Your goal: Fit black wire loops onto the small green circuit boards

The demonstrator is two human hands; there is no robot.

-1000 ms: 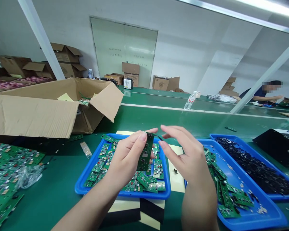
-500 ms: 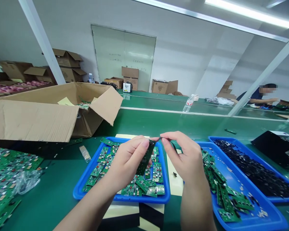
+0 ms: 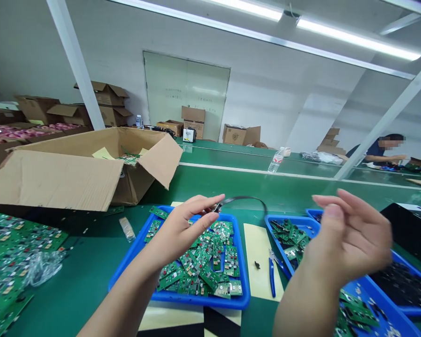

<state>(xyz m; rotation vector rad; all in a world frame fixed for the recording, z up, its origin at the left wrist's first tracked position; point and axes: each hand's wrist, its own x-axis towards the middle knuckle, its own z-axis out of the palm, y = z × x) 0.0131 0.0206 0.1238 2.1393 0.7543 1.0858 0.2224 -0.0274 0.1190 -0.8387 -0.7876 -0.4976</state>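
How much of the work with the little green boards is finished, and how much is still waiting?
Looks done: a heap of small green boards fills the blue tray under the left hand. In hand: its fingertips pinch one end of a thin dark strip, while the right hand hangs open. Probably left: more boards in the next tray and big green panels at the left.

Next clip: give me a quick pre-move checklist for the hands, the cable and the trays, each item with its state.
1. Left hand pinches the black cable: ok.
2. Right hand free, fingers open, away from the cable: ok.
3. Cable's far end attached to a board: cannot tell.
4. Left tray of green boards sits flat under the left hand: ok.
5. Blue pliers lie between the trays, within sight: ok.
6. Right tray unobstructed: not ok, the right forearm covers it.
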